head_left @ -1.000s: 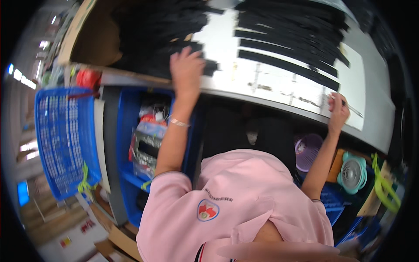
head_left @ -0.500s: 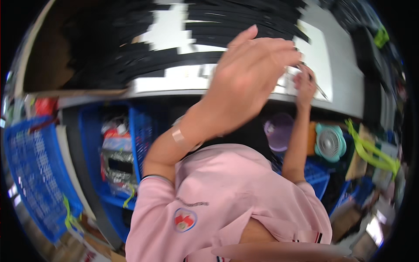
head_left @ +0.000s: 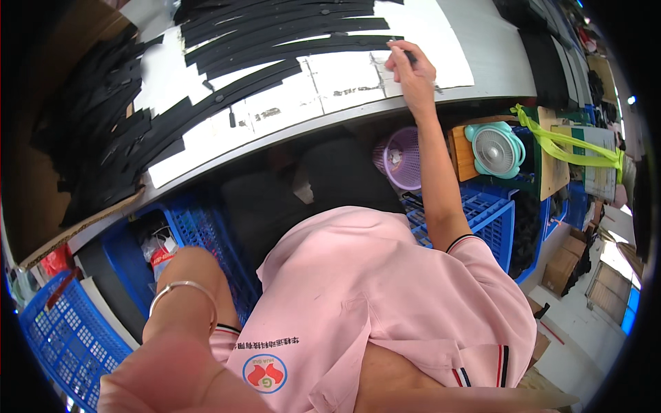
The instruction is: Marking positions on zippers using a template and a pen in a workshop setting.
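My right hand [head_left: 417, 74] is closed at the far edge of the marked area, its fingers pinched round a slim, dark, pen-like tool [head_left: 411, 57] whose kind I cannot make out. It is at the right end of a row of long black fabric strips [head_left: 296, 48]. These strips lie on a white board [head_left: 351, 82] that bears thin drawn lines and dark smudges. Very close and blurred at the lower left is my left hand [head_left: 172, 375], raised off the table, with a bangle on the wrist; its fingers are out of sight.
An open cardboard box [head_left: 51, 251] with a heap of black strips [head_left: 82, 138] stands at the left on the grey table [head_left: 502, 51]. Below the table edge are blue crates [head_left: 124, 255], a purple basket [head_left: 403, 158] and a turquoise fan [head_left: 496, 149]. A yellow-green strap [head_left: 564, 141] hangs at right.
My left hand has swung from above the board down to the lower left, close to the view. My right hand stays over the board with the tool. The whole view has turned.
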### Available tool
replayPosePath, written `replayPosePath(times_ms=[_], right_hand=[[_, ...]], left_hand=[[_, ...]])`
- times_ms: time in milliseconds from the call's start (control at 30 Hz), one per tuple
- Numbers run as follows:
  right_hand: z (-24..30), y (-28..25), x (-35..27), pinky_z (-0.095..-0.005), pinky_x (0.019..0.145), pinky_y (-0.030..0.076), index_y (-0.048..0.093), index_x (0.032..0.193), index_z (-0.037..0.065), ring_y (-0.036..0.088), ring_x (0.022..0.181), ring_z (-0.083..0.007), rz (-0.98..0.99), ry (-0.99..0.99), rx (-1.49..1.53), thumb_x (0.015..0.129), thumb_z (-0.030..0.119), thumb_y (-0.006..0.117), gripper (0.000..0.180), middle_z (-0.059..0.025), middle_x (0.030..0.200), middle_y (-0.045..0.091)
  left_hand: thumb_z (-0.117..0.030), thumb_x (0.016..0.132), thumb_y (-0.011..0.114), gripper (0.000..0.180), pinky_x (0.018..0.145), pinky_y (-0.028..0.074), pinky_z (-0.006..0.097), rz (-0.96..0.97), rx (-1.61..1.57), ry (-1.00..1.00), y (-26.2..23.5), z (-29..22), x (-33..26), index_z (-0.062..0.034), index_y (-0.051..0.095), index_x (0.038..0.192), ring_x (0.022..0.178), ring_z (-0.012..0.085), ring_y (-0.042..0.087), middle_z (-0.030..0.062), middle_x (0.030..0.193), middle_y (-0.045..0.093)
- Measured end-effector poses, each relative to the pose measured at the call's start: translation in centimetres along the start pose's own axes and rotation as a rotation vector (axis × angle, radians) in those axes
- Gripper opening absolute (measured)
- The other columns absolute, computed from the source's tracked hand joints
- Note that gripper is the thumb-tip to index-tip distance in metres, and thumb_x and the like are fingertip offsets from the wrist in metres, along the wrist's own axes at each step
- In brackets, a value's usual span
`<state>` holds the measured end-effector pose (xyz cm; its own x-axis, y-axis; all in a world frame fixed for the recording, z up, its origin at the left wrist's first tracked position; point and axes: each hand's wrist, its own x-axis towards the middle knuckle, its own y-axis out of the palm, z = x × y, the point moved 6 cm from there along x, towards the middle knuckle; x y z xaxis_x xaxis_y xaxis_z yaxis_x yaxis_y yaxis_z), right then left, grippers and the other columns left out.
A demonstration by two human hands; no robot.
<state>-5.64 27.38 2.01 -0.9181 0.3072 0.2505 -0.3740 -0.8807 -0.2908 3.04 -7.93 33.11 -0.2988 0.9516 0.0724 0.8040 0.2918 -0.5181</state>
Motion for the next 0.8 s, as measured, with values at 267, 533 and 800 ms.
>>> replayPosePath(times_ms=[267,533,800], right_hand=[[8.0,11.9,-3.3,-0.0326,0.082,0.058,0.071,0.115,0.01,0.072,0.1,-0.0227,0.123,-0.627,-0.375,0.093,0.011,0.073,0.022,-0.0067,0.112,0.075],[7.2,14.0,-6.1,-0.0425,0.1,0.043,0.065,0.112,0.008,0.062,0.125,-0.0261,0.159,-0.653,-0.636,0.091,0.011,0.07,0.021,-0.0089,0.122,0.071],[6.9,12.2,-5.4,-0.039,0.094,0.046,0.067,0.108,0.011,0.065,0.102,-0.0264,0.148,-0.607,-0.538,0.081,0.001,0.065,0.029,-0.0049,0.095,0.068]], left_hand=[[-0.02,0.103,0.06,0.044,0.067,0.056,0.035,-0.794,0.682,0.709,3.9,-1.1,-4.6,-0.0108,0.053,0.146,0.08,0.0205,0.069,0.0101,0.107,0.07],[-0.017,0.108,0.046,0.035,0.083,0.056,0.04,-0.661,0.615,0.629,3.2,-1.9,-4.6,-0.018,0.061,0.139,0.092,0.0225,0.07,0.0075,0.115,0.07],[-0.018,0.107,0.046,0.041,0.096,0.048,0.041,-0.928,0.593,0.646,5.1,0.0,-6.5,-0.0214,0.056,0.147,0.111,0.0206,0.062,0.0012,0.124,0.067]])
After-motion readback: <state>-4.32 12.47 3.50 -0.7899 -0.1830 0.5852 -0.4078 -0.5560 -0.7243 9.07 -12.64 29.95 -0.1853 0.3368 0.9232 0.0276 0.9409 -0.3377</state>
